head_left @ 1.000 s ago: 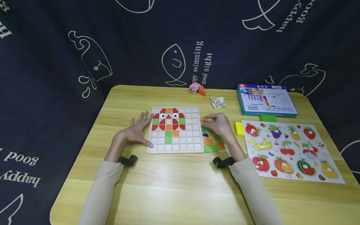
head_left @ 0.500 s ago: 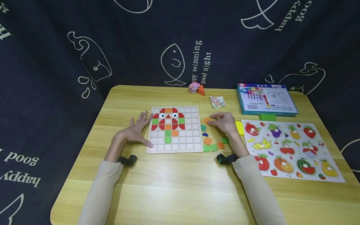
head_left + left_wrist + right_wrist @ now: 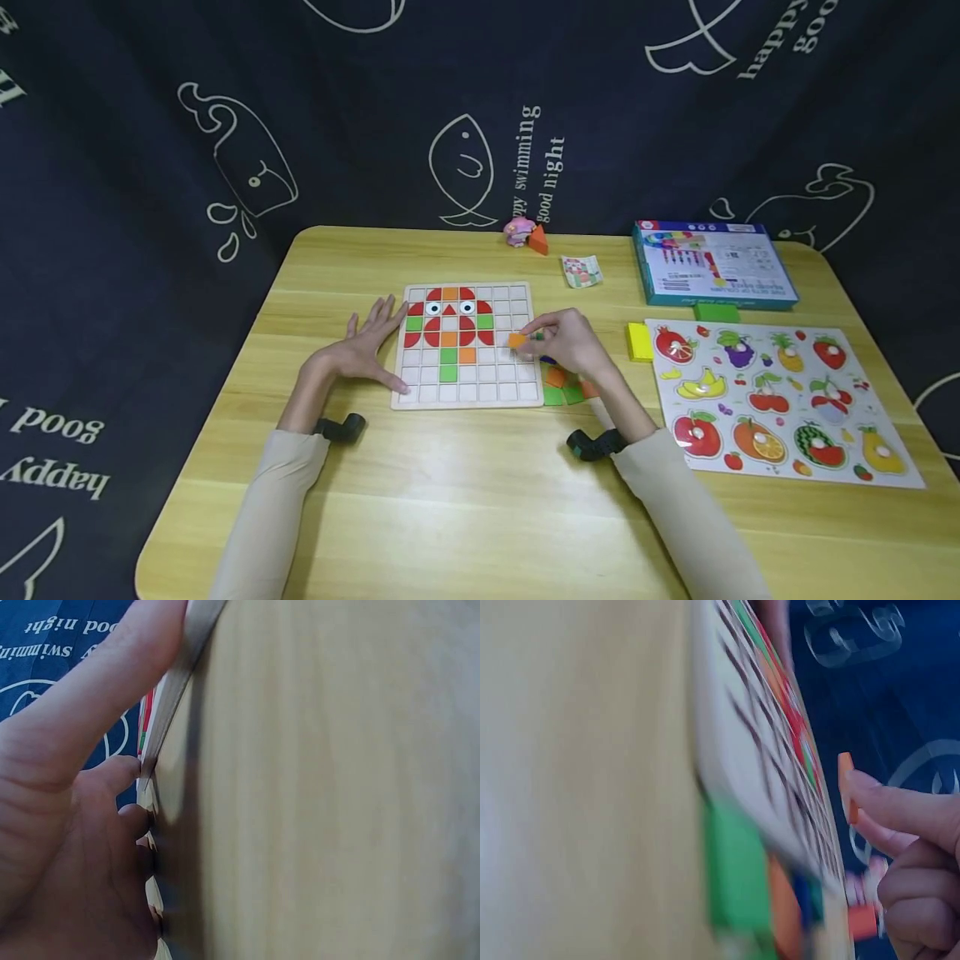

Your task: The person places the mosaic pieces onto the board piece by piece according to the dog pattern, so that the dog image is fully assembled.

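My right hand (image 3: 566, 340) pinches an orange square tile (image 3: 517, 341) between thumb and index finger, over the right side of a white gridded board (image 3: 498, 392). In the right wrist view the orange tile (image 3: 847, 787) shows edge-on, raised above the board (image 3: 742, 750). My left hand (image 3: 363, 348) lies spread at the board's left edge, thumb at the lower left corner and fingertips along the upper side. Red, green and orange pieces (image 3: 448, 356) with two eye tiles form a figure on the board's left half.
Loose green and orange tiles (image 3: 553, 396) lie right of the board, partly behind the right wrist. Further right are yellow blocks (image 3: 639, 342), a fruit puzzle board (image 3: 783, 404) and a blue box (image 3: 712, 265). A small picture card (image 3: 581, 272) lies behind, near a pink toy (image 3: 518, 232).
My right hand has picked up the orange tile from the table right of the board and carried it left over the grid. The left hand stays in place.
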The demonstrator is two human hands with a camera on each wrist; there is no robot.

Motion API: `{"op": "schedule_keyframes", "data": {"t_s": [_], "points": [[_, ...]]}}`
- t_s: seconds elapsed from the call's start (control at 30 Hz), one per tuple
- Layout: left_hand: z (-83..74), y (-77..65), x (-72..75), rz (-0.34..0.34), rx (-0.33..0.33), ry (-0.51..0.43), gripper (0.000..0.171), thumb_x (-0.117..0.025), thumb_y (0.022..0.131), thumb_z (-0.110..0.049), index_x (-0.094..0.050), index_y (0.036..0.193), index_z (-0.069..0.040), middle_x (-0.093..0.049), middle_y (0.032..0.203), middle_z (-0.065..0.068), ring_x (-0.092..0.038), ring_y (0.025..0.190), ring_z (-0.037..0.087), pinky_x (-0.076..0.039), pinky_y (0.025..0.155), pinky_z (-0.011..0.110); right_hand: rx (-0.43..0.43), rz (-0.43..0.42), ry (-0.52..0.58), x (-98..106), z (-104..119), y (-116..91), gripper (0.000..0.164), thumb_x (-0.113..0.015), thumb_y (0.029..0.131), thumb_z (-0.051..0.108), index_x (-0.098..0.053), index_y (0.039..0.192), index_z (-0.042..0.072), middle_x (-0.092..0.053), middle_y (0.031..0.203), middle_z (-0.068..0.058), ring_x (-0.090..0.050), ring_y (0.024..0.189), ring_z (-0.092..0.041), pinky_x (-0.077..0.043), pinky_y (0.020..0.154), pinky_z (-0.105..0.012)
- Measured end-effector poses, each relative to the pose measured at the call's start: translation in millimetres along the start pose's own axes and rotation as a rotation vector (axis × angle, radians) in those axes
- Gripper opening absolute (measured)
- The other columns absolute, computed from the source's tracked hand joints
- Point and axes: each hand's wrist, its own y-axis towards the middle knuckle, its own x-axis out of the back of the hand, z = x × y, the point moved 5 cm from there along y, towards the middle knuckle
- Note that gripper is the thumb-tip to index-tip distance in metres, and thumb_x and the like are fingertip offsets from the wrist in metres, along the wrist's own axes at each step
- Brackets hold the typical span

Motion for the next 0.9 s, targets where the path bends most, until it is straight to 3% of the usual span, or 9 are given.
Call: {"op": "schedule_keyframes", "data": {"t_s": [0.07,0.2,0.43,0.6,0.73,0.9], "points": [[0.5,-0.8,-0.1,0.0,0.003,-0.003,0.137,-0.084,0.058,-0.061,0.003,0.156,-0.022,0.019,0.162,0.011,0.02,0.149,0.033,0.014,0.116,0.065,0.016,0.036,-0.008,-15.5,8.1,-1.4,0.023,-0.082,0.076,0.021,-0.076,0.096,0.011,-0.037,0.053,0.001,-0.032,0.048,-0.014,-0.023,0.044,-0.024],[0.6,-0.8,-0.2,-0.002,0.003,-0.008,0.137,-0.084,0.057,-0.061,0.002,0.156,-0.023,0.018,0.162,0.011,0.02,0.149,0.032,0.014,0.116,0.065,0.019,0.029,-0.029,-35.7,15.0,0.1,0.023,-0.085,0.072,0.019,-0.076,0.092,0.012,-0.04,0.054,0.002,-0.034,0.05,-0.013,-0.024,0.046,-0.022],[1.8,-0.3,-0.9,-0.001,0.007,-0.013,0.138,-0.084,0.056,-0.063,0.002,0.156,-0.024,0.018,0.163,0.009,0.021,0.149,0.031,0.014,0.116,0.065,0.013,0.013,0.013,-43.9,13.9,3.6,0.021,-0.085,0.072,0.014,-0.078,0.092,0.013,-0.046,0.054,0.001,-0.033,0.047,-0.013,-0.022,0.043,-0.021],[1.3,-0.4,-0.7,-0.002,0.01,0.0,0.138,-0.084,0.056,-0.063,0.003,0.156,-0.025,0.019,0.163,0.008,0.021,0.15,0.03,0.013,0.117,0.064,0.051,0.069,0.04,-48.9,15.9,5.9,0.022,-0.084,0.074,0.014,-0.079,0.095,0.014,-0.039,0.051,0.004,-0.031,0.046,-0.011,-0.021,0.043,-0.02],[1.2,0.4,-1.4,-0.001,0.003,0.003,0.137,-0.083,0.057,-0.063,0.003,0.156,-0.025,0.019,0.162,0.009,0.02,0.15,0.031,0.013,0.116,0.064,0.054,0.098,0.067,-34.7,10.3,2.8,0.027,-0.082,0.077,0.017,-0.077,0.103,0.015,-0.033,0.05,0.004,-0.028,0.045,-0.012,-0.02,0.042,-0.02],[1.4,-0.7,-0.5,0.0,0.007,0.0,0.139,-0.084,0.056,-0.064,0.004,0.156,-0.025,0.02,0.162,0.009,0.021,0.149,0.031,0.014,0.117,0.063,0.003,0.004,0.008,7.2,-11.8,-8.1,0.027,-0.078,0.081,0.018,-0.075,0.107,0.015,-0.034,0.052,0.001,-0.028,0.045,-0.015,-0.019,0.041,-0.022]]}}
